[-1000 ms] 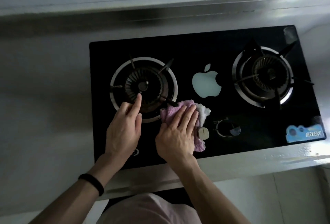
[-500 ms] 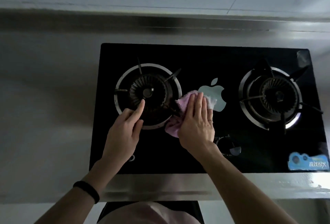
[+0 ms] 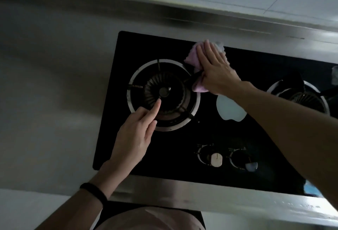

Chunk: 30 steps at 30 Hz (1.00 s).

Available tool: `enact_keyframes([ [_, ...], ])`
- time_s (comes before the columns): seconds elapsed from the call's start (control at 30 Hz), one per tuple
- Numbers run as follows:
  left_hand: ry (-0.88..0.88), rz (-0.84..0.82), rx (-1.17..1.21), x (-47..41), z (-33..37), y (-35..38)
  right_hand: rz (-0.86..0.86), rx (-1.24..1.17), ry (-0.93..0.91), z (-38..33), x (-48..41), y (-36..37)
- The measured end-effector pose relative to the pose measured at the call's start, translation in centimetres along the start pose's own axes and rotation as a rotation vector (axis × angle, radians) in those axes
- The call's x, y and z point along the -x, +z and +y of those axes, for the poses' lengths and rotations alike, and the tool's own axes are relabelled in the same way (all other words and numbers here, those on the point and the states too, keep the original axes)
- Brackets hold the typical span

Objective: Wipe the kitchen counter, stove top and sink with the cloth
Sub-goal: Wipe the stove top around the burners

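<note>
At the rear of the black glass stove top (image 3: 164, 156), the right hand (image 3: 214, 66) lies flat, fingers straight, pressing the pink cloth (image 3: 192, 55) (whitish at its far corner) onto the glass just beside the left burner (image 3: 151, 87). The left hand (image 3: 135, 138) holds nothing, and its extended forefinger touches that burner.

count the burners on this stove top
2: the left burner by the left hand, and the right burner at the right edge, partly cut off.
</note>
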<state>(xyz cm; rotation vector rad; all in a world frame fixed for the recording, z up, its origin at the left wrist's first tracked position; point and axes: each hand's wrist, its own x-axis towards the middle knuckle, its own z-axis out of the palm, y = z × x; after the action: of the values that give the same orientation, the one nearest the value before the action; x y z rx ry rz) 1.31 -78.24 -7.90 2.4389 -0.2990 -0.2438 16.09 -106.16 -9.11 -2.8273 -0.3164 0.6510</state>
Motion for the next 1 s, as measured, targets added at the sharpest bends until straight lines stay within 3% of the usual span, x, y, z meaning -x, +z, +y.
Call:
enact_keyframes([
  [0.1,-0.012,-0.011,0.007,0.0,-0.1,0.0,0.068,0.002,-0.038,1.2,1.3,0.8],
  [0.27,-0.033,-0.025,0.005,0.0,0.0,-0.2,0.093,-0.080,0.152,0.5,6.9,3.7],
  [0.53,-0.041,-0.049,0.032,0.0,0.0,-0.4,0.013,-0.071,0.083,-0.8,21.1,6.8],
  [0.87,0.018,-0.034,0.035,0.0,-0.8,-0.2,0.059,-0.020,0.228,-1.9,22.6,7.5],
  [1.0,0.017,-0.053,0.019,-0.1,-1.2,-0.2,0.057,0.031,0.201,-3.7,25.6,8.6],
])
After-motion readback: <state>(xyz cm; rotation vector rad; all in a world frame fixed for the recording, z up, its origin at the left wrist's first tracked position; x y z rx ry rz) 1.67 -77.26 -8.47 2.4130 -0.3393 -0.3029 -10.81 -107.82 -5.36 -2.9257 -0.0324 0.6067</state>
